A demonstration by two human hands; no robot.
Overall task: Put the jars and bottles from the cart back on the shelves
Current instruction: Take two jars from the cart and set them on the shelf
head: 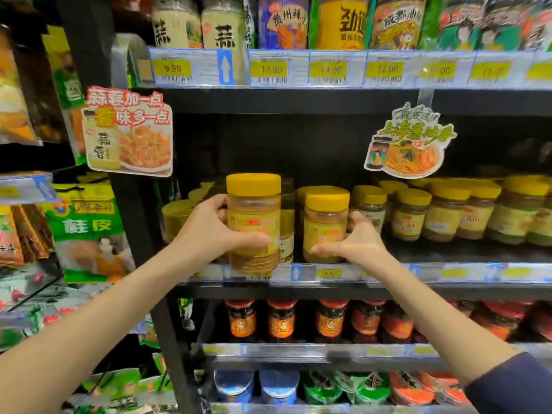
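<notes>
My left hand (209, 228) grips a yellow-lidded jar (254, 216) of yellow paste, held just in front of the middle shelf (466, 273), its base level with the price rail. My right hand (355, 243) holds a second yellow-lidded jar (325, 222) that stands at the front of that shelf; thumb in front, fingers round its right side. More yellow-lidded jars (448, 210) fill the shelf to the right and behind. The cart is out of view.
Red-lidded sauce jars (280, 321) line the shelf below, tubs (277, 386) under them. Tall jars (224, 28) stand on the top shelf. Two promo cards (128, 132) hang from the upper rail. Spice bags (86, 231) hang on the left rack.
</notes>
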